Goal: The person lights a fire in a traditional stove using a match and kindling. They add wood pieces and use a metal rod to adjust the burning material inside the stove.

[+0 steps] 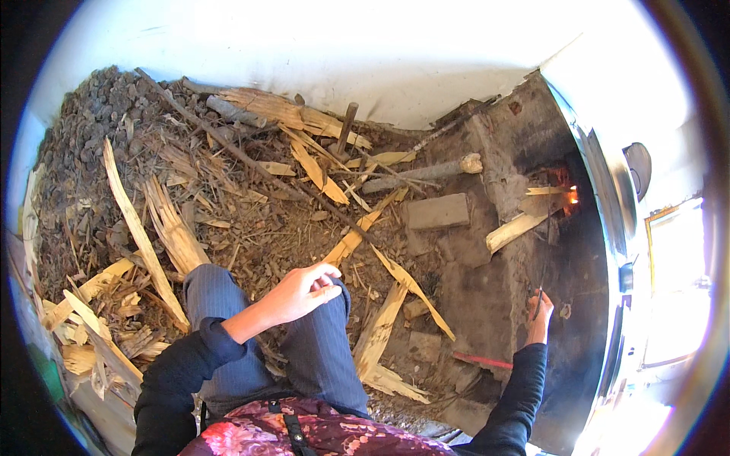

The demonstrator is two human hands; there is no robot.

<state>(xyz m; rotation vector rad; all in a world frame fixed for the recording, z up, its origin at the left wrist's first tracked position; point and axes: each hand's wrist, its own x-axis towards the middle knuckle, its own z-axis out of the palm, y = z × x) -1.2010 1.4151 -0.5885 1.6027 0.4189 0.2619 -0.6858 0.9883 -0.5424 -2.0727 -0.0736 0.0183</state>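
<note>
My left hand (299, 293) rests on my knee (325, 319), fingers loosely curled, thumb apart, holding nothing. Stretched out at the right, my right hand (540, 322) grips a thin dark metal rod (543, 279), perhaps a poker. The rod runs up towards the glowing stove opening (562, 182); its far tip is hard to make out. A split log (516, 231) leans with one end into that opening. Just above it, a smaller wood piece (544, 191) has its inner end by a small flame (572, 195).
Split wood (382, 325) and bark litter cover the floor before me. A long stick (245, 157) crosses the litter. A brick (438, 211) lies near the stove's dark front (576, 342). Dark lumps, apparently coal (91, 119), are heaped at the left by the white wall (342, 51).
</note>
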